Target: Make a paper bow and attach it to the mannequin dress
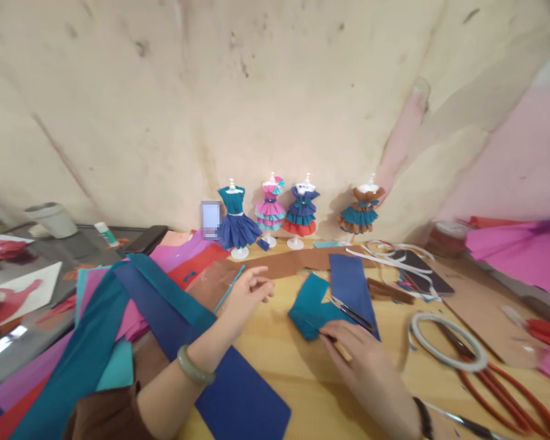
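My left hand (252,290) hovers over the table with its fingers loosely bent and apart, holding nothing that I can see. Just behind its wrist lies a thin teal stick (230,289). On the right, the fingertips and thumb of my right hand (364,360) close on the lower edge of a teal piece of crepe paper (309,308), which lies flat with a notched upper side. A slim two-pronged metal tool (355,313) rests across that piece and a blue strip (349,278). Under my left forearm, blue and teal strips (242,391) spread out.
Several miniature dress forms in ruffled dresses (300,211) stand along the wall. Orange-handled scissors (508,391) lie beneath a white tape roll (449,342) at right. Coloured sheets (114,305) pile up at left, near a glue stick (106,234) and a phone-like screen (211,219).
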A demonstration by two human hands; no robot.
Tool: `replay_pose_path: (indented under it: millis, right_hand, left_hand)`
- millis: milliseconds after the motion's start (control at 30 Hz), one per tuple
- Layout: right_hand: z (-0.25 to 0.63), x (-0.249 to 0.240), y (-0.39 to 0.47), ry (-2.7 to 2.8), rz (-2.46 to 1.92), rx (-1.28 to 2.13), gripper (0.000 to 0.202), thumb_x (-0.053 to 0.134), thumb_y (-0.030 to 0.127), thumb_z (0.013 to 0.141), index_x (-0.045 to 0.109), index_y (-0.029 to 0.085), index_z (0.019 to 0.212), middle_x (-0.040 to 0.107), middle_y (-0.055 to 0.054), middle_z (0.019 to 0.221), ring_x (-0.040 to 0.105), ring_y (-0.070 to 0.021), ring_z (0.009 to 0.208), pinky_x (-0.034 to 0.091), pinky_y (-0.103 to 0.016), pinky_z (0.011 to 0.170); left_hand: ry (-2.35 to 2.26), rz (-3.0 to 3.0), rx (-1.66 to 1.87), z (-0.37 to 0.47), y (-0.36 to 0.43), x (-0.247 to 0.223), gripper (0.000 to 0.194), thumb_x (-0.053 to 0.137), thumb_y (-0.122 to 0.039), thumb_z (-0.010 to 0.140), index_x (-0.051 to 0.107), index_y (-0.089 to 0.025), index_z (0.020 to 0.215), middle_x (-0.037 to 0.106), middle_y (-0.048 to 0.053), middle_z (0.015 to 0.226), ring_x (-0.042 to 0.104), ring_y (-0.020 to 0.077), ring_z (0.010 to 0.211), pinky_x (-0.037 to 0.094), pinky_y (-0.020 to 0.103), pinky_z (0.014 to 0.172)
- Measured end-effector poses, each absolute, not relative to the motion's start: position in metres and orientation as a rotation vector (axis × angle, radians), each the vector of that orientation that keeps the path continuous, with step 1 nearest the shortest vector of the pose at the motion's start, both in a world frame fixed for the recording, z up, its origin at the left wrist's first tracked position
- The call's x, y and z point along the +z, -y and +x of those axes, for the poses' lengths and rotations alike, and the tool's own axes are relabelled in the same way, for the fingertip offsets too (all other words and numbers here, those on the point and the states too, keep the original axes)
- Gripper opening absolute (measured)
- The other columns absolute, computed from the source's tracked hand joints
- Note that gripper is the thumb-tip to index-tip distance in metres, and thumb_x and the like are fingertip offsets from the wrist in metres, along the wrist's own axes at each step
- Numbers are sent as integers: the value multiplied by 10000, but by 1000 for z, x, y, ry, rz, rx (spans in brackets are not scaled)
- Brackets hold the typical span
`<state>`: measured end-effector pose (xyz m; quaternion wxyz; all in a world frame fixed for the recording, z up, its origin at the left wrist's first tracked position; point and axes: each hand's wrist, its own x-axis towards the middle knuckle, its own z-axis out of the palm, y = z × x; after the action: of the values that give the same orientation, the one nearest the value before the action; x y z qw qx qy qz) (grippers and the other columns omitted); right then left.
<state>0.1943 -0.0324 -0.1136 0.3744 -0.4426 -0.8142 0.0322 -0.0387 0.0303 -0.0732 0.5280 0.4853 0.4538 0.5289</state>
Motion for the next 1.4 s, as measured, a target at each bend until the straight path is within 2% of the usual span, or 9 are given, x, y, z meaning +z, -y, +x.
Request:
replay_pose_path:
  millis: [133, 233, 367, 467, 533, 633, 867, 1133, 1400]
  right_hand:
    - [202, -109, 16, 2108, -1108, 254, 118, 549, 233, 887, 664, 255, 882, 705, -69, 928, 665, -230, 835, 520, -372, 755]
    - [199, -92, -2, 2130, -1086, 381, 117, 552, 257, 889, 662, 251, 847, 693, -60, 917, 660, -216, 838, 522, -346, 754]
    - [180, -65, -35, 2097, -1015, 314, 121, 548, 245, 890, 665, 245, 860, 684, -57, 928, 645, -212, 866, 504, -347, 785]
    - [159, -49, -65, 2076, -927, 179, 121, 563, 223, 881, 679, 230, 846, 673, -63, 913, 621, -210, 865, 487, -352, 776]
    - [144, -42, -86, 2057, -872, 80, 132, 571, 210, 877, 694, 227, 831, 670, -62, 887, 601, -211, 852, 468, -360, 772]
    - [120, -37, -115, 2015, -834, -48, 141, 591, 198, 869, 714, 224, 804, 658, -54, 829, 573, -203, 814, 436, -347, 740]
    - [57, -35, -166, 1947, -849, -172, 160, 590, 272, 897, 737, 223, 856, 608, -26, 712, 545, -183, 761, 365, -327, 720]
    - [25, -26, -196, 2023, -867, -560, 260, 511, 299, 943, 740, 227, 844, 598, -35, 681, 486, -193, 728, 273, -337, 685]
    - [19, -31, -199, 1989, -894, -587, 287, 483, 283, 953, 734, 206, 839, 600, -47, 697, 498, -201, 745, 277, -347, 704]
  left_hand:
    - [-1139, 944, 1582, -77, -54, -47, 493, 728, -246, 646, 501, -175, 1077, 626, 4, 818, 608, 109, 646, 457, 236, 601]
    - [-1251, 1027, 1785, -101, -80, -33, 494, 704, -197, 652, 505, -160, 1103, 610, 6, 823, 611, 115, 701, 474, 240, 648]
    - [-1601, 1278, 1887, -114, -121, -27, 616, 725, -177, 639, 500, -147, 1212, 608, 115, 1094, 604, 224, 1005, 478, 377, 881]
    - [-1759, 1542, 1868, -115, -146, -28, 747, 773, -202, 613, 469, -135, 1292, 554, 177, 1267, 499, 315, 1209, 370, 472, 1030]
    - [-1771, 1660, 1826, -115, -156, -28, 828, 787, -224, 611, 422, -104, 1344, 533, 203, 1314, 441, 339, 1275, 311, 487, 1079]
    - [-1691, 1668, 1753, -116, -165, -28, 904, 791, -212, 611, 357, -96, 1395, 557, 199, 1301, 457, 331, 1277, 316, 477, 1085]
    - [-1367, 1498, 1738, -123, -174, -30, 928, 766, -156, 634, 299, -151, 1436, 582, 153, 1294, 538, 268, 1218, 379, 400, 1060]
    - [-1321, 1485, 1762, -128, -177, -32, 863, 739, -142, 674, 312, -141, 1425, 638, 148, 1216, 568, 254, 1184, 409, 389, 1029]
    - [-1262, 1502, 1748, -129, -184, -37, 847, 711, -122, 670, 312, -100, 1417, 645, 152, 1197, 590, 248, 1149, 395, 402, 1042]
